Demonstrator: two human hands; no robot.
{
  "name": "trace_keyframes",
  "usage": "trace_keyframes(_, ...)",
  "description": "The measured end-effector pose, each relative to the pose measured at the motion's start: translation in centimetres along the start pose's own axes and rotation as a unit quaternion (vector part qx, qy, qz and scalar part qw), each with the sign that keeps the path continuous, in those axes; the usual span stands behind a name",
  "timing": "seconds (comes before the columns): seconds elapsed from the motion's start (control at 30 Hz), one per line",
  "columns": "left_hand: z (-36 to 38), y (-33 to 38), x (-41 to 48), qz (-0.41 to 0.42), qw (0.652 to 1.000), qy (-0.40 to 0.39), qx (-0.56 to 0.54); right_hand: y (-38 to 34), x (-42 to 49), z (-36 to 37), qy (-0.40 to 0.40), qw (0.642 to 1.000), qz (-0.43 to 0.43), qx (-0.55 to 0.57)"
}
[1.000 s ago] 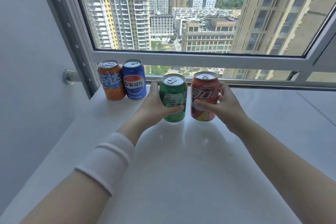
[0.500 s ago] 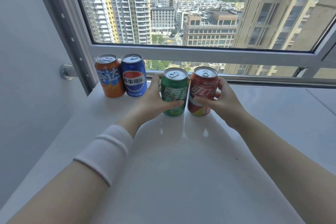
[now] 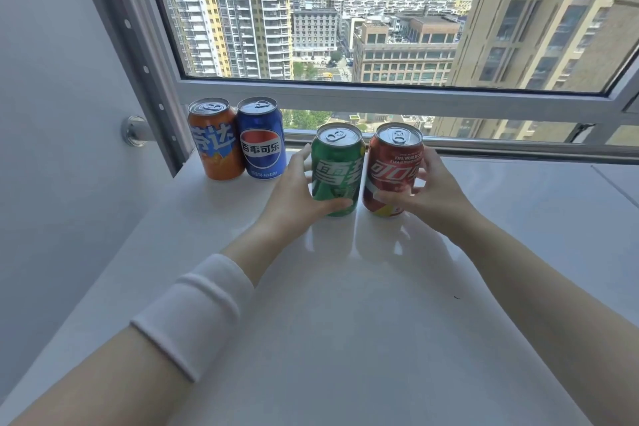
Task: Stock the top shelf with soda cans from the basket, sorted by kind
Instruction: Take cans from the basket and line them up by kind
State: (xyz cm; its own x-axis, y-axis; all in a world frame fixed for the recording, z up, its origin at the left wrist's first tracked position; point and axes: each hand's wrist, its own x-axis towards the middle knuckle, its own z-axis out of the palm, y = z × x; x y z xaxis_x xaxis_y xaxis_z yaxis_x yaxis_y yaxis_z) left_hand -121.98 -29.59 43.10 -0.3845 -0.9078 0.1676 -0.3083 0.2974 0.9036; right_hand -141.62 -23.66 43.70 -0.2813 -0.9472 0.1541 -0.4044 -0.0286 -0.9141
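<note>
The green can (image 3: pixel 337 169) stands upright at centre frame on the white shelf (image 3: pixel 345 322). The left hand (image 3: pixel 294 197) grips it: thumb curled across the lower front, fingers wrapped round the can's left side. The red can (image 3: pixel 394 169) sits just to the right of the green can, leaning slightly. The right hand (image 3: pixel 435 194) grips it: thumb across the lower front, fingers curled round the right side. Whether the two cans touch cannot be told.

At upper left, the orange can (image 3: pixel 214 145) and blue can (image 3: pixel 261 142) stand upright, side by side and touching, at the back of the shelf. The blue can is near the left hand but apart from it.

A white band (image 3: pixel 193 315) circles the left forearm. A window (image 3: pixel 345 28) runs behind the shelf.
</note>
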Motion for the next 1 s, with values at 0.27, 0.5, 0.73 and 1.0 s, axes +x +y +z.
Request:
trace_keyframes(0.27,1.9,-0.1,-0.2,-0.013,0.995,0.099,0.025,0.0,-0.4,0.3,0.024,0.999,-0.007,-0.035)
trace_keyframes(0.5,1.2,-0.1,1.7,-0.026,0.992,0.121,0.031,-0.3,1.5,1.0,0.016,0.999,-0.007,-0.035)
trace_keyframes(0.73,1.0,-0.2,2.9,-0.027,0.989,0.141,0.036,-0.5,3.5,2.2,0.015,1.000,-0.001,-0.024)
trace_keyframes(1.0,0.4,0.7,2.2,0.008,0.992,0.117,0.040,-0.5,4.0,2.4,0.013,1.000,0.010,-0.023)
